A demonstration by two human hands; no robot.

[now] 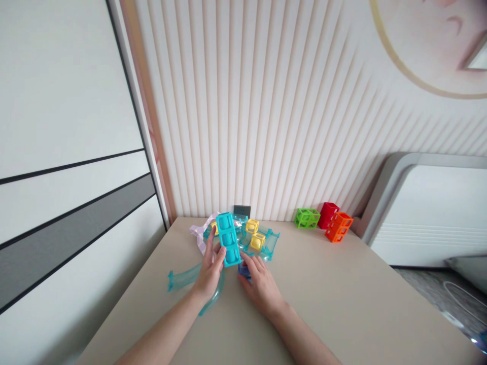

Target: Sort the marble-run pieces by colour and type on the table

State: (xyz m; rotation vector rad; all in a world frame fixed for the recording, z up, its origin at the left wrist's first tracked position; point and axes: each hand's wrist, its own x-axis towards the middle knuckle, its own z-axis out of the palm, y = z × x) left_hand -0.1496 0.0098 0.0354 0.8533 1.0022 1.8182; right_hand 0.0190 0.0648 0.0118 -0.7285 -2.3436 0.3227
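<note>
My left hand (210, 268) grips the lower end of a cyan three-section block (228, 238), which stands tilted above the table. My right hand (261, 284) is closed around a dark blue piece (244, 271), mostly hidden by its fingers, just right of the block's lower end. Behind the hands are small yellow blocks (257, 241) and translucent teal track pieces (271, 244). A pale lilac piece (198, 234) lies left of the cyan block. Another teal track (183, 279) and a curved one (213, 301) lie beside my left hand.
At the table's (323, 304) back right stand a green block (307, 218), a red block (327, 215) and an orange block (338, 226). A ribbed wall (243, 101) with a black socket (242, 211) rises behind; a white cabinet (68, 126) is left.
</note>
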